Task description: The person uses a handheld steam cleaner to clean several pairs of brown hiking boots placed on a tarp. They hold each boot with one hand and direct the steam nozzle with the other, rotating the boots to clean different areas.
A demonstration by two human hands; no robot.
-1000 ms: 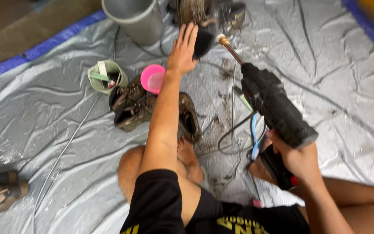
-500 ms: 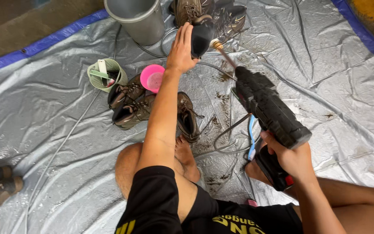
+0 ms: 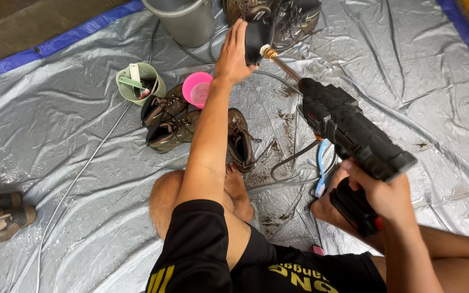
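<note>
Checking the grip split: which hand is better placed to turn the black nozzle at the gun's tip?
Left, probably. The left hand already touches the black nozzle; the right hand holds the spray gun at its grip.

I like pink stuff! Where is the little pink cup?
In the head view, the small round pink plastic cup sits on the silver tarp, just left of the person's outstretched left forearm, between the pale green basket and the brown boots.

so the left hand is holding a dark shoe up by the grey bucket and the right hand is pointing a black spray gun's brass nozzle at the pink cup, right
Not quite. In the head view the brass nozzle of the black spray gun points at the dark shoe held in the left hand, not at the pink cup. The rest holds: the right hand grips the gun, near the grey bucket.
</note>
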